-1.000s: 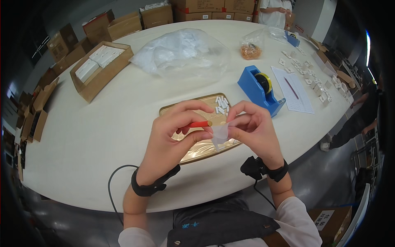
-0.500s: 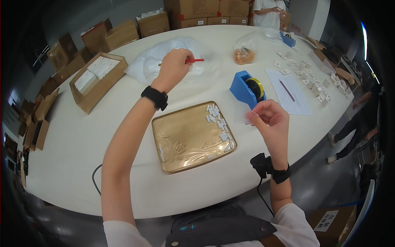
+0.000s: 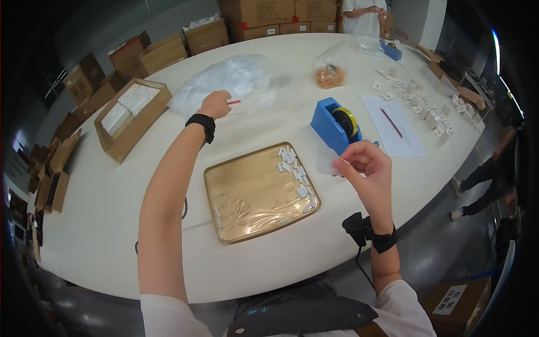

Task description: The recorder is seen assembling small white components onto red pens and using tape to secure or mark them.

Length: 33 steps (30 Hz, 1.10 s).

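My left hand (image 3: 215, 104) is closed around a thin red stick (image 3: 234, 102), perhaps a pen, whose end sticks out to the right. It is at the near edge of a large clear plastic bag (image 3: 230, 76). My right hand (image 3: 368, 165) pinches a small translucent plastic bag (image 3: 326, 159) between thumb and fingers, in front of a blue tape dispenser (image 3: 327, 126) with a yellow-edged roll. Between my arms lies a gold embossed tray (image 3: 247, 194). Several short white-grey cylinders (image 3: 302, 192) lie mostly along its right side, a few at its left.
At the left stands an open cardboard box (image 3: 130, 137) with white packs. A bag of orange bits (image 3: 330, 76) sits further back. On the right lie a paper sheet (image 3: 412, 143), a dark red pen (image 3: 391, 122) and several small white pieces (image 3: 415, 95). Another person (image 3: 362, 19) stands across the table.
My left hand has moved left and nearer to me with the red stick, off the middle of the large plastic bag. My right hand keeps its pinch on the small bag, almost still.
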Each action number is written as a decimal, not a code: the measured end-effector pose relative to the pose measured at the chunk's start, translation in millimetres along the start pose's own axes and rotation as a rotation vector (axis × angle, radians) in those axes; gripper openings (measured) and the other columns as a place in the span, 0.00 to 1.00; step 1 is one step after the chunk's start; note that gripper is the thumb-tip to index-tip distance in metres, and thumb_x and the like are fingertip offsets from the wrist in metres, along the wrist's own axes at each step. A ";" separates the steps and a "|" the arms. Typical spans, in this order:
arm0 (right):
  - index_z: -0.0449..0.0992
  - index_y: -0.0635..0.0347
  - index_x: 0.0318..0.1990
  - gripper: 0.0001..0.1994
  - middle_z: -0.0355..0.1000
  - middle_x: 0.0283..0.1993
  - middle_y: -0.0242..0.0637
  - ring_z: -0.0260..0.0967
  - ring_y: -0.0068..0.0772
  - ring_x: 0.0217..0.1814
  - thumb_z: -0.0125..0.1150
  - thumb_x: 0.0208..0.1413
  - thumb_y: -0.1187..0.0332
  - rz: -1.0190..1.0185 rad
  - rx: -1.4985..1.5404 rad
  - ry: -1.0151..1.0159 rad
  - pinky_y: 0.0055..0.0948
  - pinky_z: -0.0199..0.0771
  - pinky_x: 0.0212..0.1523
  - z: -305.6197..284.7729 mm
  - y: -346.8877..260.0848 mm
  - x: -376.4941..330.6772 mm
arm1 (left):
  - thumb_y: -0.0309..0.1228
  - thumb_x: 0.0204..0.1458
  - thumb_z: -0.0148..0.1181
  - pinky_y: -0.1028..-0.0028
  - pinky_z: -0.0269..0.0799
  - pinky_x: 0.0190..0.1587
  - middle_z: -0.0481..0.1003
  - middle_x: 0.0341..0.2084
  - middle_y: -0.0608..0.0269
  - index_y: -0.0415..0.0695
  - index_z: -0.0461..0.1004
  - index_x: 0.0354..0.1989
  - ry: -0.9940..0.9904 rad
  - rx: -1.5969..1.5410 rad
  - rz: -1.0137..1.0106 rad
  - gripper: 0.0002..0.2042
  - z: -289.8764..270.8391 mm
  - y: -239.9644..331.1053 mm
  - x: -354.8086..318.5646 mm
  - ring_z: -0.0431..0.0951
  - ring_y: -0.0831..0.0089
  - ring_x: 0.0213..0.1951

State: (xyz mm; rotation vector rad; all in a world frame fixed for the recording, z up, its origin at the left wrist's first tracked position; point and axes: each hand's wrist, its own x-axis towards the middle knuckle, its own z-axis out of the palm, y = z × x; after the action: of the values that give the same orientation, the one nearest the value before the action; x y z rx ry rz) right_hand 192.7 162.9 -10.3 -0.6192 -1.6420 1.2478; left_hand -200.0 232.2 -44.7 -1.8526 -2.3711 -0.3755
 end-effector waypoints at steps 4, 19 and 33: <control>0.70 0.64 0.32 0.06 0.74 0.26 0.34 0.74 0.23 0.31 0.62 0.47 0.79 0.072 0.093 -0.041 0.17 0.72 0.31 7.1 -8.9 -2.2 | 0.30 0.51 0.53 0.74 0.69 0.37 0.78 0.24 0.57 0.37 0.77 0.32 0.154 -0.546 0.002 0.10 -47.6 52.0 -32.9 0.77 0.69 0.30; 0.66 0.67 0.45 0.12 0.70 0.44 0.44 0.72 0.33 0.46 0.53 0.53 0.83 -0.176 0.369 -0.211 0.25 0.77 0.40 56.7 -56.5 -39.4 | 0.19 0.47 0.59 0.82 0.71 0.32 0.77 0.26 0.59 0.32 0.75 0.35 -0.008 -1.500 -0.058 0.06 -144.8 151.9 -259.0 0.77 0.79 0.29; 0.78 0.67 0.33 0.10 0.76 0.32 0.42 0.75 0.32 0.34 0.66 0.39 0.84 -0.316 0.120 -0.181 0.24 0.74 0.37 53.2 -51.2 -55.6 | 0.25 0.39 0.70 0.87 0.56 0.23 0.77 0.30 0.62 0.42 0.72 0.44 0.248 -1.507 0.139 0.21 -132.8 158.3 -290.6 0.63 0.88 0.20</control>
State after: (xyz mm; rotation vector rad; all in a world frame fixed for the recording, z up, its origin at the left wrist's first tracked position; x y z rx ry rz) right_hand 175.9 75.4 14.4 -0.1660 -1.7196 1.1827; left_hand 16.8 -39.6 34.8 -1.9788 -1.6767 -2.6555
